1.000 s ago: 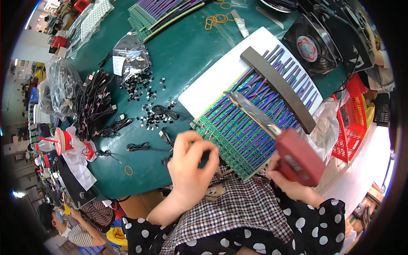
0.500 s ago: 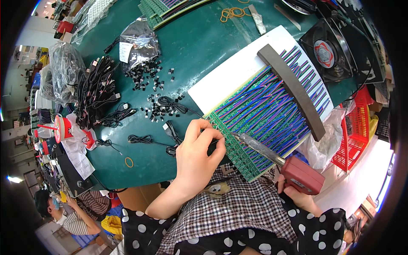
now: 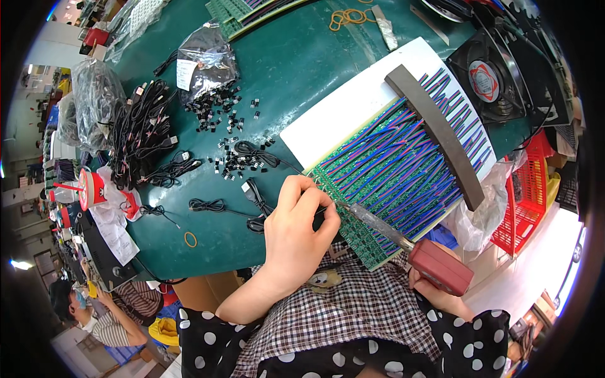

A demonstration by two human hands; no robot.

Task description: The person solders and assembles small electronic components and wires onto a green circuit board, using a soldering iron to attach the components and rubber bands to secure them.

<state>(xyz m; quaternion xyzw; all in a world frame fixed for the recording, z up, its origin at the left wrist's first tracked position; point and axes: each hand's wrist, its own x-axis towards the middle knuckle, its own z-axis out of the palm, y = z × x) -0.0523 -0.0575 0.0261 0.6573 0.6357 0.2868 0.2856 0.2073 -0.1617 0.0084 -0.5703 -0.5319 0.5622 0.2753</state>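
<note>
My left hand [image 3: 296, 233] is at the left edge of a green circuit board panel [image 3: 343, 173], with thumb and fingers pinched on a black cable [image 3: 257, 223] that runs behind the hand. The pinched end is mostly hidden by the fingers. My right hand [image 3: 438, 293] grips a soldering iron [image 3: 438, 268] with a dark red, boxy handle. Its tip reaches the board close to my left fingertips. Rows of blue and red wires [image 3: 394, 160] run across the panel, under a dark brown bar [image 3: 435, 135]. A second black cable [image 3: 255, 153] ends at the panel's upper left corner.
White board [image 3: 321, 126] lies under the panel. Small black connectors [image 3: 236, 157], a heap of black cables [image 3: 142, 138] and a plastic bag [image 3: 208, 60] lie left on the green table. A fan [image 3: 488, 79] and red basket [image 3: 520, 208] stand right. Another person sits lower left.
The soldering iron's handle has shifted slightly left and down with my right hand, its tip moving nearer my left fingers. My left hand has moved slightly right, still pinched.
</note>
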